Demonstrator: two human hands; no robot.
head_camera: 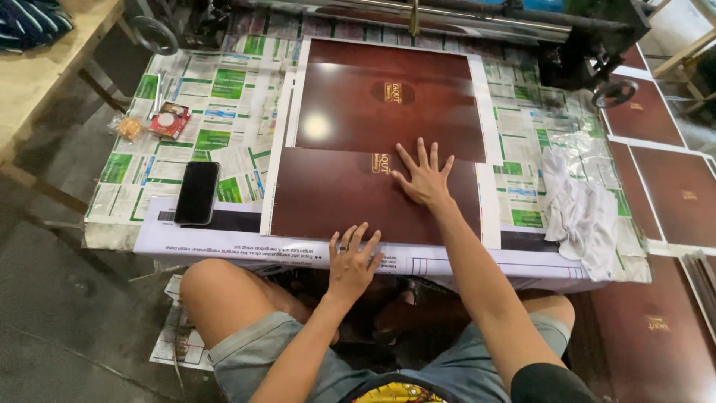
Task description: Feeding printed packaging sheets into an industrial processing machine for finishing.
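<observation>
Head view of a seated person pressing glossy dark-brown printed sheets on a low worktop [224, 97] lined with newspaper. The right hand [425, 175] lies flat, fingers spread wide, palm down on the near brown sheet [328, 198] just below its gold oval emblem; it grips nothing. The left hand [353, 257] is likewise open and splayed, resting on the near edge of the worktop where the sheet's white margin meets the paper, holding nothing.

The near sheet lies at the centre of the worktop, in front of the person's knees; the far brown sheet [388, 97] overlaps its upper edge and runs toward the roller machine [477, 22] at the back.

Judged technique: keep both palms flat and the pressure even, so the gloss surface stays free of creases, and steady the near edge while the other hand smooths.

Count: 2 brown sheets on the worktop; at least 4 more sheets on the floor [656, 112] to the right; 1 black phone [197, 192]; 1 white cloth [582, 209]; 1 small red packet [169, 119]; 2 hands.
</observation>
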